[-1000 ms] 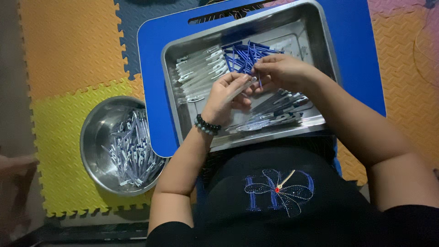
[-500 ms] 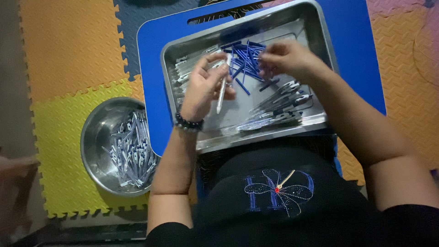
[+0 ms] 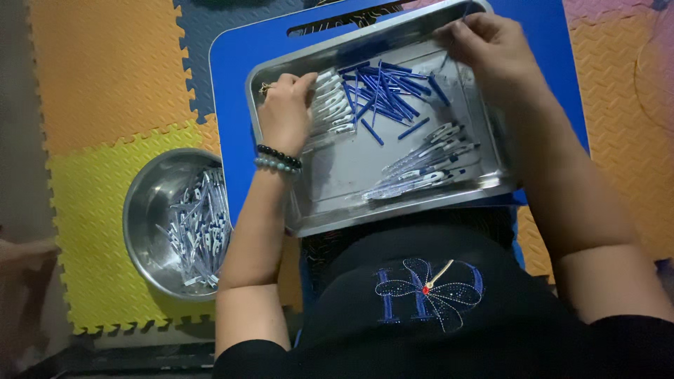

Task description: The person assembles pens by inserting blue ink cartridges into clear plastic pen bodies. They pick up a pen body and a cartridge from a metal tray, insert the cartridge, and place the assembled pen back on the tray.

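My left hand [image 3: 284,112] lies inside the steel tray [image 3: 330,210], at its left end, with the fingers curled down onto a row of clear pen barrels [image 3: 333,105]. The fingertips press among the barrels, but my knuckles cover them, so I cannot tell whether I am pinching one or only touching the row. Two bead bracelets [image 3: 279,158] ring that wrist.

My right hand [image 3: 491,52] is up at the tray's far right corner, fingers drawn narrow together over the rim. Something thin and dark seems to stand between the fingertips, but it is too slight and blurred to name, so I cannot say what that grip holds.

Between my hands lies a loose heap of blue refills [image 3: 382,88], crossing one another in the far half of the tray. Nearer to me, at the right, a bundle of assembled pens [image 3: 421,168] lies slanted against the tray's near wall. The tray rests on a blue lap table [image 3: 232,84], whose far edge is cut off by the frame.

To my left, on the yellow foam mat [image 3: 84,210], stands a round steel bowl [image 3: 144,210] holding a pile of clear plastic parts [image 3: 200,228], too jumbled to tell apart. My black shirt hides the tray's near edge.
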